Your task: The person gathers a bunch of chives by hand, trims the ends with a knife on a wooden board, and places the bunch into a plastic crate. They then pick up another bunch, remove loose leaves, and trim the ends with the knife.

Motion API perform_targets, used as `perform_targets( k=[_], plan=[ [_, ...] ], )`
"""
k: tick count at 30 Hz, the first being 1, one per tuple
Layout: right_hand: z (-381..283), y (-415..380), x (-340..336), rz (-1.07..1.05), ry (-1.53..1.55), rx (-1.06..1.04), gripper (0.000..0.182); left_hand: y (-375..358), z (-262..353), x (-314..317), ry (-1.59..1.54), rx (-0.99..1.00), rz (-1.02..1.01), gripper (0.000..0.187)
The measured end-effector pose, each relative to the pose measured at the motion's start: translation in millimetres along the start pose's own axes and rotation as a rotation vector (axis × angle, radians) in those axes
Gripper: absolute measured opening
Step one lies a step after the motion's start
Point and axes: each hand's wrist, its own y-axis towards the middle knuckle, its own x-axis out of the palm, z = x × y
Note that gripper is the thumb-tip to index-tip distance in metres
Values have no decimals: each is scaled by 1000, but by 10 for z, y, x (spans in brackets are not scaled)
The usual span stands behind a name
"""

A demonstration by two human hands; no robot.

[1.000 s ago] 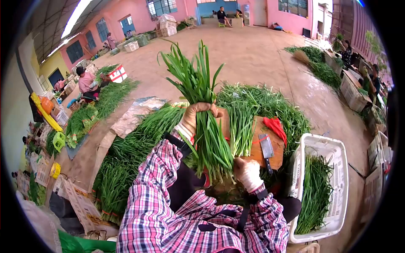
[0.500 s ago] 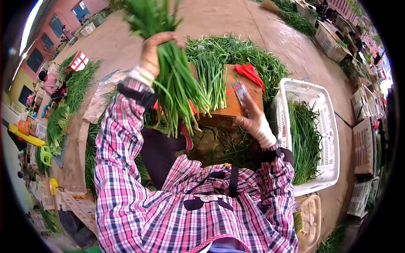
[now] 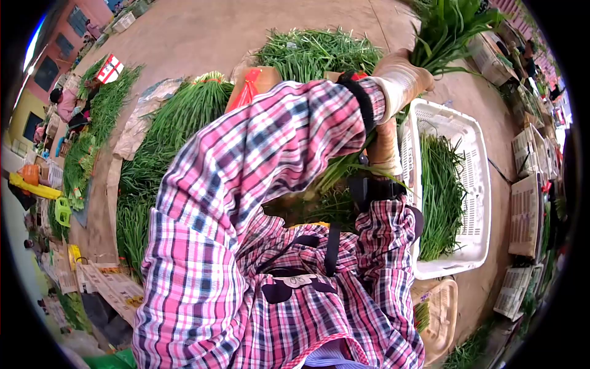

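My left arm reaches across to the right, and my left hand [image 3: 410,69] is closed around a bunch of garlic chives [image 3: 455,34]. Its leaves fan out above the white crate's far end. Below that forearm is my right hand [image 3: 385,146], with a wrapped wrist; its fingers are hidden, so what it holds does not show. Pale green stalks [image 3: 337,173] stick out beneath the left sleeve, beside the right wrist. Most of the wooden board is covered by my left arm; a red strip [image 3: 249,88] lies at its left end.
A white plastic crate [image 3: 452,267] with chives stands at my right, a beige basket [image 3: 452,307] nearer me. Loose chives [image 3: 319,55] are heaped beyond the board. A tied chive pile [image 3: 190,111] lies at left. Other people [image 3: 67,104] sit farther off.
My left hand has swung the chive bunch from upper left to upper right, across the board. My right hand has passed behind the left forearm. The tied pile at left has come into view.
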Motion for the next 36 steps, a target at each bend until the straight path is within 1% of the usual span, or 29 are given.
perform_targets(
  k=[1, 2, 3, 4, 5, 6, 7, 8, 9, 10, 11, 12, 13, 14, 15, 16, 17, 19, 20, 21, 23, 24, 27, 28, 31, 32, 33, 35, 36],
  plan=[
    [29, -54, 145, 70, 193, -163, 55, -3, -9, 40, 6, -4, -29, 54],
    [146, 38, -114, 103, 136, -130, 54, -31, -48, 56, -86, 41, -121, 58],
    [96, 72, -96, 134, 81, -95, 53, 23, -69, 122, -135, 67, -184, 58],
    [80, 10, -80, 172, 232, -45, 52, 101, -112, 115, -190, 117, -284, 55],
    [77, -71, -51, 156, 372, -76, 51, 163, -198, 73, -246, 165, -384, 52],
    [115, -72, -175, 61, 407, -57, 57, 14, -112, -130, -403, 15, -597, 48],
    [140, -72, -301, -35, 441, -41, 64, -20, -54, -267, -152, 68, -466, 47],
    [77, -85, -287, -49, 351, -107, 70, 133, -233, -533, -66, 326, -637, 49],
    [82, -82, -422, -18, 370, -95, 70, 296, -419, -783, -3, 509, -698, 52],
    [56, -103, -458, 30, 413, -96, 70, 240, -309, -1012, -276, 77, -632, 55],
    [21, -133, -479, 76, 454, -95, 69, 315, -534, -1286, -161, 286, -646, 62],
    [-90, -188, -498, 83, 415, -109, 66, 241, -696, -1462, -15, 130, -435, 75],
    [-51, -175, -784, 21, 424, -44, 65, 318, -1002, -1526, 19, 104, -455, 82],
    [-67, -169, -784, 70, 385, -79, 65, 274, -1191, -1481, 22, 116, -488, 81],
    [-81, -163, -771, 116, 343, -111, 64, 139, -1392, -1417, 22, 128, -517, 81],
    [-69, -148, -829, 40, 311, -152, 65, 53, -1633, -1264, 83, 126, -557, 83],
    [-109, -186, -756, 24, 272, -138, 68, -52, -1772, -1046, 145, 125, -594, 85],
    [-124, -221, -657, 160, 250, -35, 71, -391, -1737, -559, 470, 261, -664, 95],
    [-115, -236, -643, 123, 242, -38, 69, -588, -1807, -359, 334, 279, -604, 100],
    [-57, -186, -690, 159, 272, -77, 69, -704, -1873, -219, 197, 298, -545, 105],
    [-186, -170, -673, 107, 118, -78, 67, -695, -1835, -158, 260, 234, -498, 110],
    [-261, -164, -606, 137, 109, -45, 67, -697, -1844, -143, 275, 276, -430, 107],
    [-415, 13, -553, 89, 70, -76, 71, -605, -1815, -175, 327, 362, -352, 105],
    [-498, 91, -463, -2, -21, -98, 70, -567, -1754, -187, 308, 416, -289, 102],
    [-683, 397, -145, 4, -165, -124, 70, -335, -1565, -352, 245, 406, -270, 104],
    [-701, 589, -95, 75, -215, -153, 63, -262, -1489, -465, 252, 314, -306, 104],
    [-727, 741, -6, 6, -267, -126, 56, -192, -1630, -487, 213, 405, -230, 103],
    [-683, 1182, -18, 15, -446, -66, 43, -69, -1780, -615, 109, 435, -147, 98],
    [-711, 1272, 254, -44, -551, -41, 38, -25, -1830, -715, 101, 444, -178, 100]
  ],
)
